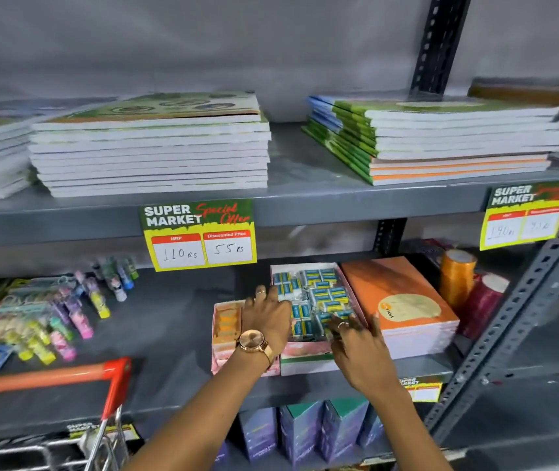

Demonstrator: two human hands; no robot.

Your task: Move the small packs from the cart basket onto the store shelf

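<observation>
Several small blue and white packs (318,294) lie piled in an open pink and white box (308,358) on the middle grey shelf (176,334). My left hand (266,316), with a watch on the wrist, rests flat on the left side of the pile, fingers spread. My right hand (356,338) presses on the packs at the box's front right corner; whether its fingers pinch a pack is hidden. The cart (67,447) shows only its orange handle and wire rim at the bottom left; its inside is out of view.
A smaller pink box (225,329) touches the left of the pack box. An orange notebook stack (403,307) sits to the right, then tape rolls (458,280). Colourful small stationery (50,317) covers the shelf's left. Notebook stacks fill the upper shelf (305,195). A slotted upright (516,328) stands right.
</observation>
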